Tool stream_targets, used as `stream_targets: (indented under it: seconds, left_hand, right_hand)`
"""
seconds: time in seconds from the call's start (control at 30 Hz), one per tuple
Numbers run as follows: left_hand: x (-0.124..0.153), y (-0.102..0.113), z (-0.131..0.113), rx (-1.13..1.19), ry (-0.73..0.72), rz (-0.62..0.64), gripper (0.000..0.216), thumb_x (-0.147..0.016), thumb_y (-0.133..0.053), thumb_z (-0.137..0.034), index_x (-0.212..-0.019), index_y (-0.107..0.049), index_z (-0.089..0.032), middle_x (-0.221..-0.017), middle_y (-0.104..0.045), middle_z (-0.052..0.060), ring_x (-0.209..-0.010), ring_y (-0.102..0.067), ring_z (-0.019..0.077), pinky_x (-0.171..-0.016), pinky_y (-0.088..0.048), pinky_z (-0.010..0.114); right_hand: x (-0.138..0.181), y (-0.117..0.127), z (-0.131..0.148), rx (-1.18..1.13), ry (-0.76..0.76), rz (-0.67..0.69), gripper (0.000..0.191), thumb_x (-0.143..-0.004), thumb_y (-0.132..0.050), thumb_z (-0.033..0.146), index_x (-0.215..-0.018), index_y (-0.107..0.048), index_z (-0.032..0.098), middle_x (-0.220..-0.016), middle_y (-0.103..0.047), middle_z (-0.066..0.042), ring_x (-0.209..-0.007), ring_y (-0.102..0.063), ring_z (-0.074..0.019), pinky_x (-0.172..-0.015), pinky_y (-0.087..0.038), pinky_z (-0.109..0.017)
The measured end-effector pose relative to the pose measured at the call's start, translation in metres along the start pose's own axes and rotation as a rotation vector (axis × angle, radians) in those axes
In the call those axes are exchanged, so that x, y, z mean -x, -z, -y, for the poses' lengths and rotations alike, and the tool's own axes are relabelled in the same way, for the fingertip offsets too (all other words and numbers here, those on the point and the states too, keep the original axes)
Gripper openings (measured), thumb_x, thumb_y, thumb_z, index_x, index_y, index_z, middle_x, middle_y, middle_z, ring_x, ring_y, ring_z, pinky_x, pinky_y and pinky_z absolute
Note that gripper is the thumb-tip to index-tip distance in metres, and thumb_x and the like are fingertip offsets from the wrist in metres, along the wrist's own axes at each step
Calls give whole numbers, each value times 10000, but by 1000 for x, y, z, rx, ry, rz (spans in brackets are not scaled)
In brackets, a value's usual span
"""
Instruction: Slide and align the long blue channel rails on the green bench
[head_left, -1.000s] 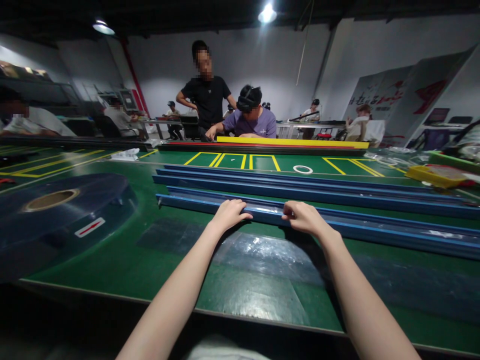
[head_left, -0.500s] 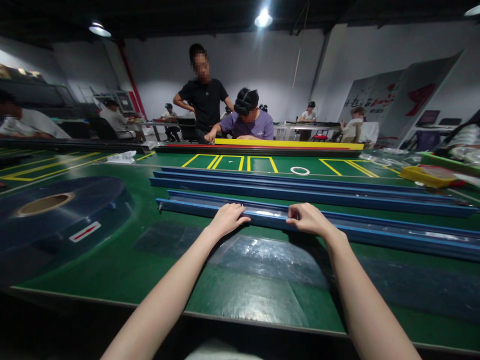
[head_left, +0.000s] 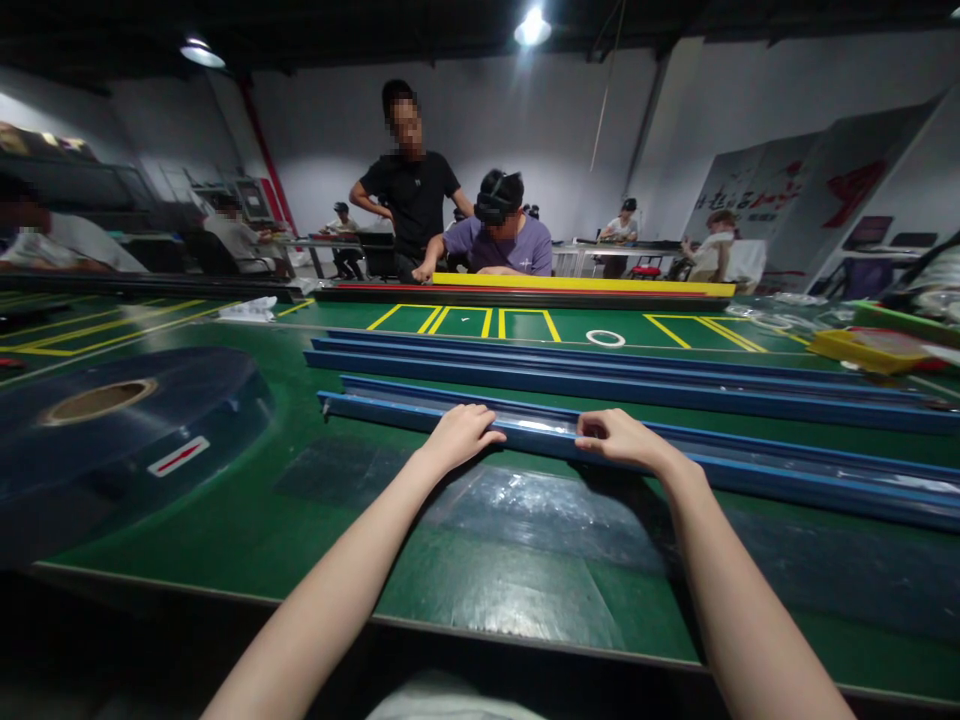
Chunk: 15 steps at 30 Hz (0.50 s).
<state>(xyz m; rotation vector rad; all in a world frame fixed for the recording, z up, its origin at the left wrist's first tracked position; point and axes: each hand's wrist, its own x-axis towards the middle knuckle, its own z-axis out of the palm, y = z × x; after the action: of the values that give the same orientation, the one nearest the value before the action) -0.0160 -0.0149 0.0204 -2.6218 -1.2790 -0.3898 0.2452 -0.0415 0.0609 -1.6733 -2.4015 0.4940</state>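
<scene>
My left hand (head_left: 459, 436) and my right hand (head_left: 619, 438) both rest on the nearest long blue rail (head_left: 750, 470), fingers curled over its near edge. The rail lies across the green table (head_left: 225, 520) from left to right. A sheet of clear plastic film (head_left: 525, 510) lies on the table just in front of the rail, under my wrists. Two more blue rails (head_left: 600, 375) lie parallel behind the one I grip.
A big roll of dark film (head_left: 112, 430) lies at the left. A yellow and red bar (head_left: 585, 287) sits at the table's far edge, where two people stand and lean. A yellow tray (head_left: 870, 350) is at far right. Other people sit in the background.
Both hands stay on the near blue rail; the right hand has shifted slightly to the right along it. The view has wobbled a little.
</scene>
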Motion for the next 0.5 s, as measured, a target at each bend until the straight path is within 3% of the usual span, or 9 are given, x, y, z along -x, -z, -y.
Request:
stream_targets:
  seconds: [0.2,0.5]
  left_hand:
    - [1,-5,1,-20,-19,-32,302,-873,-474,-451,-864,-582,-169,-925,-634,44,-903,-579,194,-745,-404,277]
    - [2,-6,1,9,-14,-43,277,-872,-488,-439,-838,-571,-177,-916,-644,32,-877,-582,178,-722,-388,266]
  right_hand:
    - [-4,-6,6,31,-1,-34,376,-777,-470,516,-805,-624,174,-775,-645,-55,-676,-549,-167,-570,-336,-244]
    - [-9,-17,11,173,48,-123,358,-786,-481,499,-883,-620,183,-909,-663,-83,-792,-584,-200,-633,-363,-249]
